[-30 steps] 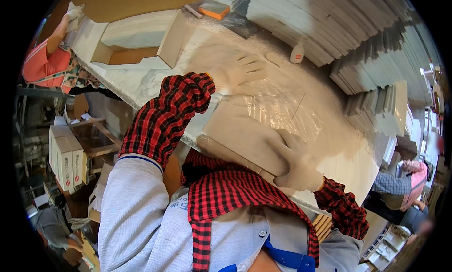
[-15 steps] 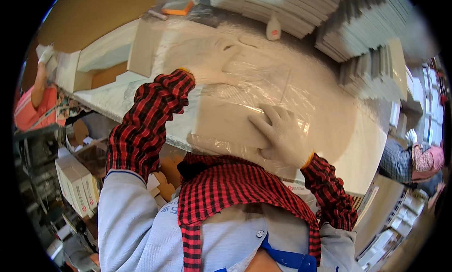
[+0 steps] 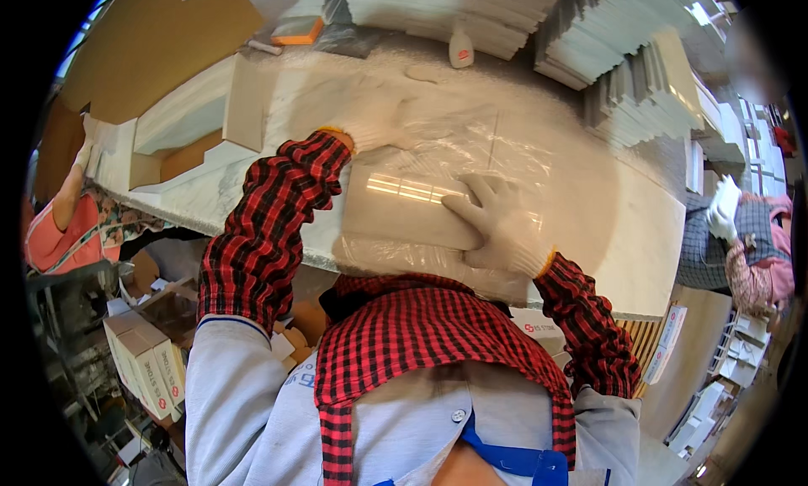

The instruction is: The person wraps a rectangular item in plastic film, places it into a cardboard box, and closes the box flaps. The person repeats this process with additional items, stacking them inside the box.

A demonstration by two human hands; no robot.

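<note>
A flat, glossy pale slab (image 3: 404, 210) lies on the worktable in front of me, with clear plastic film (image 3: 497, 141) spread under and around it. My right hand (image 3: 502, 225), in a white knit glove, rests flat on the slab's right end, its fingers apart. Past the slab's far left corner is my left hand (image 3: 370, 130), gloved alike and low over the film. Motion smears its fingers, so whether it grips the film cannot be made out. Light strips reflect off the slab's far side.
The pale worktable (image 3: 631, 259) carries a white bottle (image 3: 460, 48), an orange-sided block (image 3: 298, 31) and an open box (image 3: 185, 132). Stacked slabs (image 3: 648, 90) stand at far right. Cartons (image 3: 147, 360) sit below left. Co-workers are at both sides, one with a gloved hand (image 3: 724, 208).
My left hand has drawn slightly nearer over the film. My right hand stays on the slab, its fingers a little closer together. The whole view has shifted slightly.
</note>
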